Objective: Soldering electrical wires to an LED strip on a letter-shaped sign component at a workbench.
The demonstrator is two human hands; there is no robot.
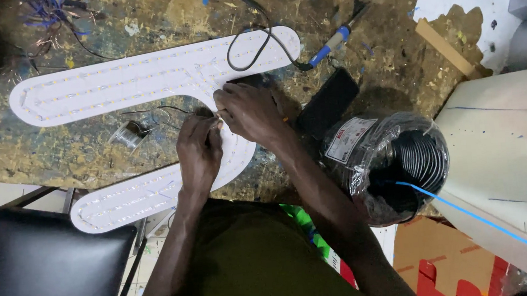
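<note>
Where the two hands met over the junction of the white panel, the left hand lay nearer the body and the right hand just beyond it, fingertips touching at one spot; both were pressed together in a pinch on something small and pale between them, too small to identify; it sat directly on the panel's surface, at the point where the upper bar curved down into the lower bar. The panel's upper bar ran left to right across the view, lined with rows of small light strips; the lower bar angled down to the left toward a black chair. A black cable looped over the right end of the upper bar and led to a blue-handled soldering iron lying beyond it; a small spool of wire lay just left of the hands; a wrapped coil of black cable stood near the right forearm. The workbench was stained and scuffed; a pale board crowded its right side.
</note>
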